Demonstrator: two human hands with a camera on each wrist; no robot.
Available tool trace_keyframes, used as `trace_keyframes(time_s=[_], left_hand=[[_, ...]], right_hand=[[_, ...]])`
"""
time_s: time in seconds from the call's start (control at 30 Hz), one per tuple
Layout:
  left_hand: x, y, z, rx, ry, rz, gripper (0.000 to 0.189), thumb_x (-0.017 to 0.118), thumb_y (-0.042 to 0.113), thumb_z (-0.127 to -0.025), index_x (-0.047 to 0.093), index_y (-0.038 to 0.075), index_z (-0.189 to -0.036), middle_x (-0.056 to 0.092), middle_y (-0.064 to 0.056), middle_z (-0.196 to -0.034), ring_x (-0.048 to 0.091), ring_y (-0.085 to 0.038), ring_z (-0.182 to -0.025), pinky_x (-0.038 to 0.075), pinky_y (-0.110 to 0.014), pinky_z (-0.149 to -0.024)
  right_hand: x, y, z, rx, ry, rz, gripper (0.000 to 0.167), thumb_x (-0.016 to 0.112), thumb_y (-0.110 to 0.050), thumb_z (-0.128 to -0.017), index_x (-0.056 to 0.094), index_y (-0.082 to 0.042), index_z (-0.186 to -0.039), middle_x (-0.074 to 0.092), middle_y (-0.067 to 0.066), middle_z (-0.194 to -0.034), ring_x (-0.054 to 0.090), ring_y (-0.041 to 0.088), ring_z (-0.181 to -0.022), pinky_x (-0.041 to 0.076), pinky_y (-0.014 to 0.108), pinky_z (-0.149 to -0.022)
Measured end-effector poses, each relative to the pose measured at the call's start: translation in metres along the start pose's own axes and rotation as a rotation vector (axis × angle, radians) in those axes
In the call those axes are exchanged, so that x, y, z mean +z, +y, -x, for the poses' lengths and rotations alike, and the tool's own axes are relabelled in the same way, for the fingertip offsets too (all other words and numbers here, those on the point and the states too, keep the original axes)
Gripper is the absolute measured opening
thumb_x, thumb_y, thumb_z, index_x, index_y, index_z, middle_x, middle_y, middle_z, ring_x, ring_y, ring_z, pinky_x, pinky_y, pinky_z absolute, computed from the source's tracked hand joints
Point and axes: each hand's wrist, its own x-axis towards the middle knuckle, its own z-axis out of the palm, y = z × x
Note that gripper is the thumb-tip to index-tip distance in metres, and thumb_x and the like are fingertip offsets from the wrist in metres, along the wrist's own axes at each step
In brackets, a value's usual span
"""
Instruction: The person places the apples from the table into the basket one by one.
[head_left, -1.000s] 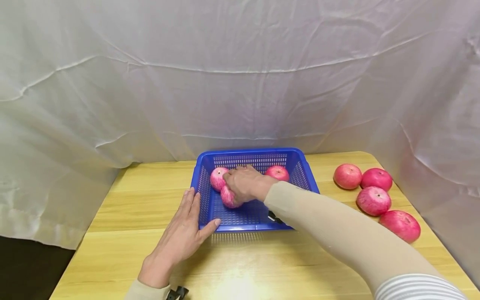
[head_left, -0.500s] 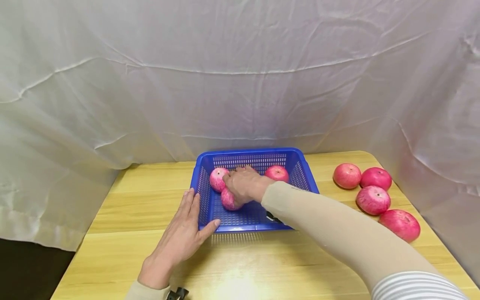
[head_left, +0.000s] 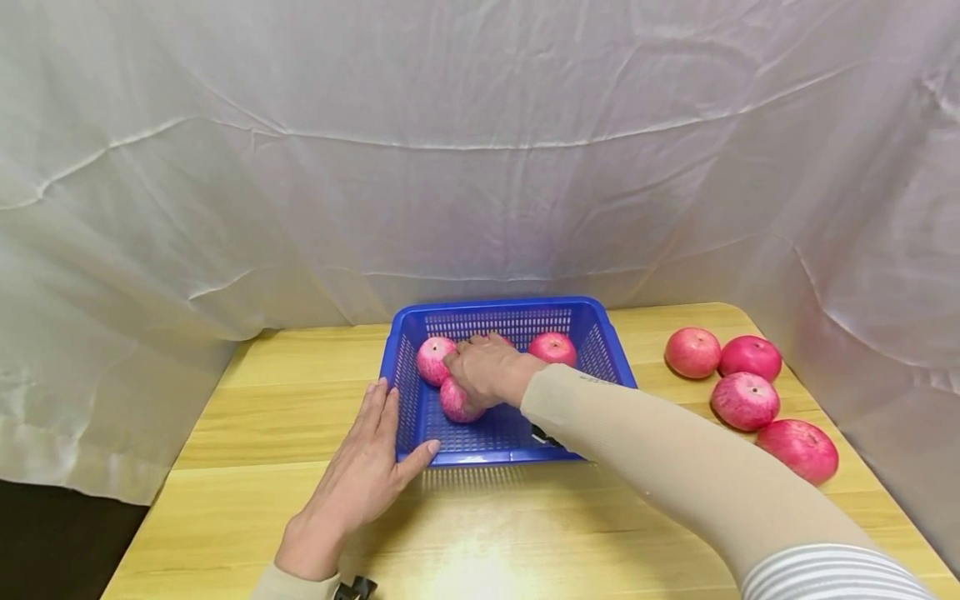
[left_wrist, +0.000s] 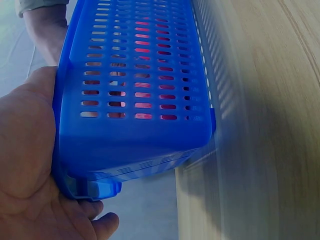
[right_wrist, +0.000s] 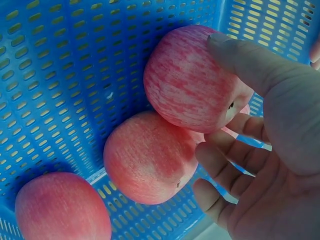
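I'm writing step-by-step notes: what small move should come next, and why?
Probably the right hand should release the held apple: it is down inside the blue basket, beside others, while four loose apples lie on the table.

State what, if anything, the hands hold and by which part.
The right hand holds an apple by its sides; the left hand only touches the basket.

on the table [head_left: 247, 500], the basket [head_left: 487, 457] with apples [head_left: 553, 348] in it stands left of four loose apples [head_left: 746, 401].
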Motion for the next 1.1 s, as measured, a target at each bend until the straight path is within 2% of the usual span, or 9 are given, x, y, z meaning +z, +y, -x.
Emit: trace_keyframes(time_s=[0.4,0.57,0.73,0.9,1.1], left_hand=[[0.001,0.000,0.000,-0.002,-0.003,0.001,0.101,0.054,0.066,-0.103,0.024,-0.009,-0.163,0.014,-0.028,-0.174,0.015,-0.044,-0.162,0.024,-0.058,-0.128],[0.001,0.000,0.000,-0.008,-0.010,0.004,0.101,0.053,0.067,-0.103,0.024,-0.009,-0.163,0.013,-0.027,-0.174,0.013,-0.043,-0.162,0.023,-0.058,-0.128],[0.001,0.000,0.000,-0.017,-0.021,0.008,0.102,0.052,0.068,-0.102,0.023,-0.009,-0.163,0.012,-0.027,-0.175,0.010,-0.042,-0.163,0.022,-0.058,-0.129],[0.000,0.000,0.000,-0.016,-0.020,0.003,0.102,0.051,0.069,-0.103,0.023,-0.009,-0.163,0.012,-0.027,-0.174,0.011,-0.043,-0.163,0.022,-0.059,-0.129],[-0.002,0.001,0.000,-0.019,-0.031,-0.014,0.103,0.049,0.071,-0.102,0.023,-0.009,-0.163,0.012,-0.027,-0.174,0.011,-0.043,-0.163,0.022,-0.058,-0.129]], right_hand=[[0.000,0.001,0.003,-0.002,0.014,0.003,0.078,0.082,-0.057,-0.084,0.061,-0.014,-0.144,0.065,0.010,-0.138,0.059,0.032,-0.131,0.048,0.049,-0.112],[-0.002,0.002,0.005,-0.004,0.010,0.004,0.081,0.079,-0.061,-0.086,0.058,-0.013,-0.148,0.064,0.011,-0.141,0.058,0.033,-0.133,0.046,0.051,-0.114],[-0.002,0.003,0.007,-0.004,0.022,0.006,0.079,0.078,-0.060,-0.086,0.060,-0.011,-0.145,0.065,0.010,-0.140,0.059,0.032,-0.132,0.048,0.050,-0.112],[-0.008,0.008,0.010,0.013,0.036,-0.034,0.076,0.079,-0.054,-0.087,0.059,-0.010,-0.147,0.062,0.010,-0.144,0.057,0.033,-0.136,0.047,0.053,-0.114],[-0.016,0.021,0.022,0.014,0.075,-0.104,0.079,0.078,-0.056,-0.090,0.057,-0.008,-0.149,0.058,0.014,-0.152,0.052,0.037,-0.143,0.043,0.056,-0.118]])
